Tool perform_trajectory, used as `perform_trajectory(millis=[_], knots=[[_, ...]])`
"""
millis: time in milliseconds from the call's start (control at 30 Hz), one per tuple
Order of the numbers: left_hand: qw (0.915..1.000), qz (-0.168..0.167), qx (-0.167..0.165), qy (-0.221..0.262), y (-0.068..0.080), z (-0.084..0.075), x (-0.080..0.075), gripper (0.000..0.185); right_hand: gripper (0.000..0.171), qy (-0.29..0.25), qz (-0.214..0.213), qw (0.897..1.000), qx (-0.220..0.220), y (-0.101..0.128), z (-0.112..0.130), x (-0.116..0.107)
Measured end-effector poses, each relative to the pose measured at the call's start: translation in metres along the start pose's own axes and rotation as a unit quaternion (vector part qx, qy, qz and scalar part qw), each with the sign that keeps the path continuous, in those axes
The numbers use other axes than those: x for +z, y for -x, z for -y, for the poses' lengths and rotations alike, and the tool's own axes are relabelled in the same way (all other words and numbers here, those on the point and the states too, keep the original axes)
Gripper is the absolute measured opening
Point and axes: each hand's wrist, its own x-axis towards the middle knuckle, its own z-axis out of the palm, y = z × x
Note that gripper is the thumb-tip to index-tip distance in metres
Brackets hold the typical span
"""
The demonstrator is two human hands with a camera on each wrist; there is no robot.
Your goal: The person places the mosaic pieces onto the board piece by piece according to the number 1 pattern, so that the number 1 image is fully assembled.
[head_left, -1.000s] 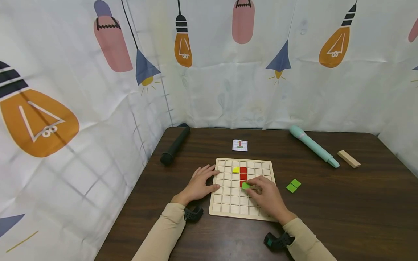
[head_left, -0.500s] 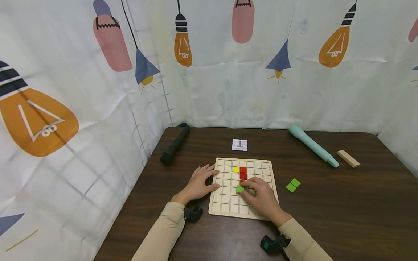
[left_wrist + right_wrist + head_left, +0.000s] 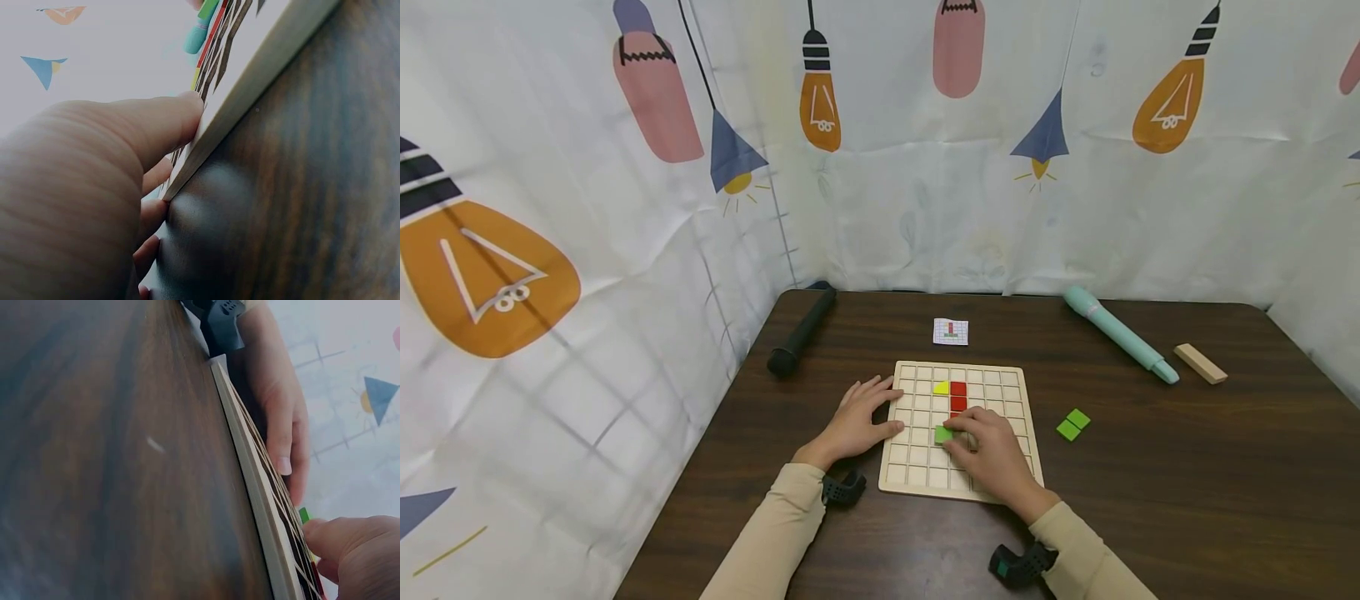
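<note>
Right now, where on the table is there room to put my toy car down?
Bare wood lies between the black cylinder and the small card, and widely on the table right of the two green tiles, below the wooden block. It is crowded at the grid board, where both hands rest.

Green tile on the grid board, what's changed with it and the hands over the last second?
The right hand has slid the green tile leftward across the wooden board, still pinching it at its fingertips. The left hand still rests on the board's left edge. The yellow tile, red tiles and two spare green tiles on the table have not moved.
</note>
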Motion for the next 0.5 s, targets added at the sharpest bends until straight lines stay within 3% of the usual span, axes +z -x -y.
perform_trajectory(millis=[500], knots=[[1.0000,0.002,0.004,0.002,-0.0010,0.0008,0.0001,0.056,0.023,0.025,0.005,1.000,0.009,-0.0014,0.0033,0.0032]])
